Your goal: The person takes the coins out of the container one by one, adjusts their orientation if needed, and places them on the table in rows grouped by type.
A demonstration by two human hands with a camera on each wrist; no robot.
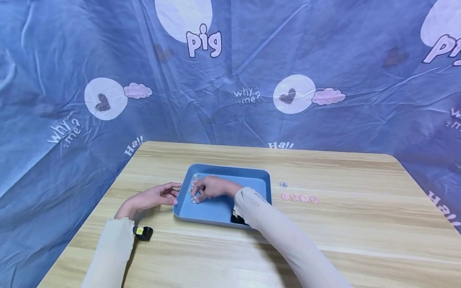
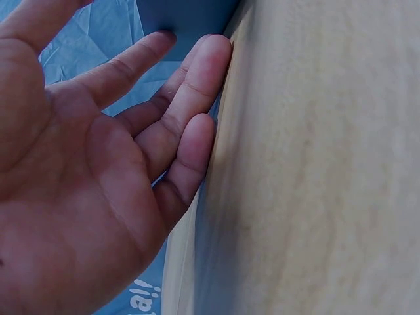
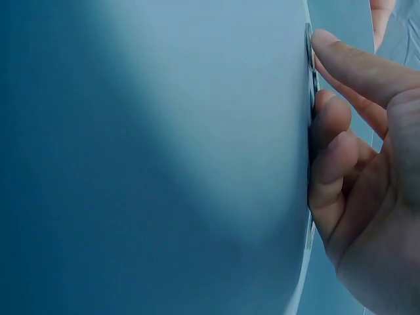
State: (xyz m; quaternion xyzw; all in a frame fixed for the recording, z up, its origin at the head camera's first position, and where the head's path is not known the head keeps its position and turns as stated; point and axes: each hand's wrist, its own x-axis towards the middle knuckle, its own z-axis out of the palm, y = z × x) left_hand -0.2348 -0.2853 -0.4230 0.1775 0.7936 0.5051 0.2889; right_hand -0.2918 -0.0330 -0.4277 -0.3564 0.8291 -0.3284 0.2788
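A blue rectangular tray (image 1: 223, 220) lies on the table. My left hand (image 1: 158, 196) is at its left wall, thumb and fingertips at the rim; in the left wrist view the fingers are loosely bent and the palm holds nothing. My right hand (image 1: 212, 187) reaches into the tray, with thumb and index finger at a silver coin (image 1: 193, 200) on the tray floor. In the right wrist view the thumb touches the edge of that coin (image 3: 310, 46). Further up the tray's left side lie another silver coin (image 1: 196, 176) and a pinkish coin (image 1: 194, 183), partly hidden by the right hand.
To the right of the tray, one silver coin (image 1: 283, 185) lies on the wooden table (image 1: 345, 224). Below it several pinkish coins (image 1: 304, 198) form a row. A blue printed cloth (image 1: 230, 120) hangs behind the table. Each wrist wears a black camera mount (image 1: 144, 233).
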